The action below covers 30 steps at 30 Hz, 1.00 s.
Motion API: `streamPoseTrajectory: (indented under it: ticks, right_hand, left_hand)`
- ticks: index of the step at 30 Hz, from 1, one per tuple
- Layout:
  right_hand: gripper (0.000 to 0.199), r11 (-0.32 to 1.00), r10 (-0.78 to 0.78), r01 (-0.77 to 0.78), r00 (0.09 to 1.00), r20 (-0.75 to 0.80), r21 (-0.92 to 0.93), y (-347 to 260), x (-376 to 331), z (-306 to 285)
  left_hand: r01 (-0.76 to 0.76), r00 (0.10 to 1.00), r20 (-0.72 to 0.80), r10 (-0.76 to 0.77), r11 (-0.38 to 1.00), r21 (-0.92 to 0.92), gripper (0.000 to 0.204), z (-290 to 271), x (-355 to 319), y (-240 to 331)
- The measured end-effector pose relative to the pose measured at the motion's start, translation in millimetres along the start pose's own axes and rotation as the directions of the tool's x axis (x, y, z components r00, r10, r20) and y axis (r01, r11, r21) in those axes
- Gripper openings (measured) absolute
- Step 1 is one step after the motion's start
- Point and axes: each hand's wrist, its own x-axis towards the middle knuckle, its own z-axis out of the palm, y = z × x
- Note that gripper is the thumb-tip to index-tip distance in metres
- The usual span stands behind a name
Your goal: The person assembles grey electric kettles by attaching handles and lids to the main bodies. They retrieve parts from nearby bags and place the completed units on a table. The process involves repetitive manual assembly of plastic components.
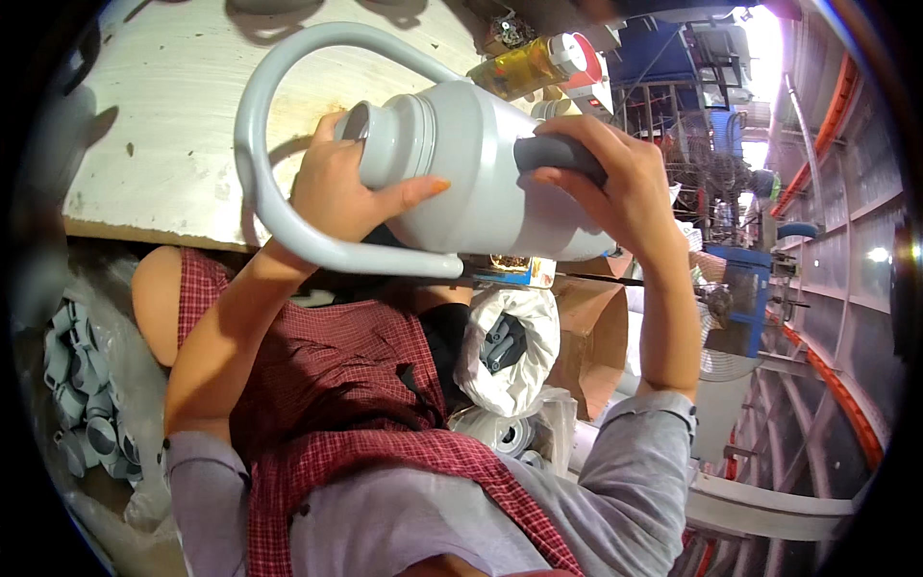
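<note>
Fingers of my left hand (336,195) wrap the neck (404,139) of a pale grey jug (481,163), thumb laid along its shoulder. With my right hand (630,183) I pinch a dark grey oval piece (558,159) narrowly between thumb and fingers, against the jug's side. The jug lies tipped over, mouth to my left, at the worktop's (163,115) near edge; whether it rests on anything underneath, I can't tell. A big pale grey loop handle (252,144) sweeps round my left wrist; I can't see whether both its ends are joined to the body.

I'd judge the jug bulky but fairly light, stiff-walled, and smooth enough to turn under my palm. The neck, with its raised rings, seems the surest hold; the broad body gives fingers little to catch. The loop looks stiff too, but would likely swing the weight about if I lifted by it. The dark piece looks small and firm, best taken by its long sides.
</note>
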Motion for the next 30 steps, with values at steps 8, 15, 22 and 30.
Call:
streamPoseTrajectory:
  ticks: [8,15,22,30]
  right_hand:
    - [0.039,0.943,-0.294,0.27,0.95,-0.105,-0.195,28,2,1]
    - [0.023,0.978,-0.006,0.147,0.733,-0.681,0.15,13,-118,43]
    - [0.015,0.823,0.489,-0.451,0.872,-0.025,0.346,62,-151,198]
    - [0.014,0.768,0.639,-0.606,0.75,-0.171,0.209,54,-161,186]
  left_hand:
    - [0.52,0.841,-0.025,-0.54,0.822,-0.233,0.06,9,5,13]
    - [0.428,0.662,-0.399,-0.634,0.757,-0.493,0.039,-128,-54,6]
    - [0.344,0.605,-0.518,-0.605,0.785,-0.515,0.045,-201,-111,-3]
    - [0.273,0.61,-0.415,-0.675,0.67,-0.69,0.044,-203,-137,10]
